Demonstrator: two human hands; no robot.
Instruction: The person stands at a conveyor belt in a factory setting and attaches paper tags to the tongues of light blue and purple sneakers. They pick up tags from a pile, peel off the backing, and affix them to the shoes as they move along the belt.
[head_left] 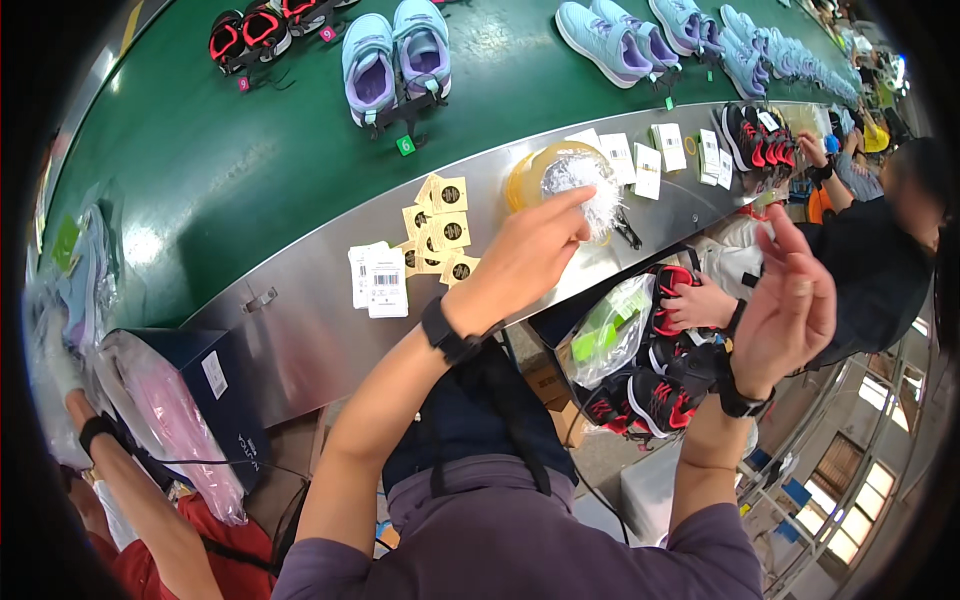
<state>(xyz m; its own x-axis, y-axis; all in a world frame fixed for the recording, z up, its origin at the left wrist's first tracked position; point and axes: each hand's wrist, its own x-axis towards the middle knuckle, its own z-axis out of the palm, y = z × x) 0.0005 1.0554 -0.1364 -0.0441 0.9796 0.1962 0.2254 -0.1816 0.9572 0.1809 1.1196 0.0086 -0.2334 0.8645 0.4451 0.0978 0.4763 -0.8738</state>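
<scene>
The left hand [527,254] has its index finger stretched out and the others curled in, and I cannot tell whether they pinch a strand; the white strings [607,210] are right at that fingertip, bunched on a round yellow holder [516,187] just beyond the knuckles; a small black piece [628,230] lies just right of the fingertips; the right hand [785,305] is raised well to the right, fingers up and loosely parted, with nothing seen in them.

Left of the left fingers, tan tags [448,230] lie overlapping on the metal ledge [325,325], with white labels [387,285] beside them; right of and beyond the fingertips, more white cards [647,170] stand or lie in a row; between the two hands and nearer the body, black and red shoes [655,400] sit by a clear bag [607,335], and a co-worker's hand [702,303] is on one shoe.

Farther past the left fingers is the green belt [260,190]; light blue shoes [372,70] stand on it, a green tag [405,146] at their heels.
</scene>
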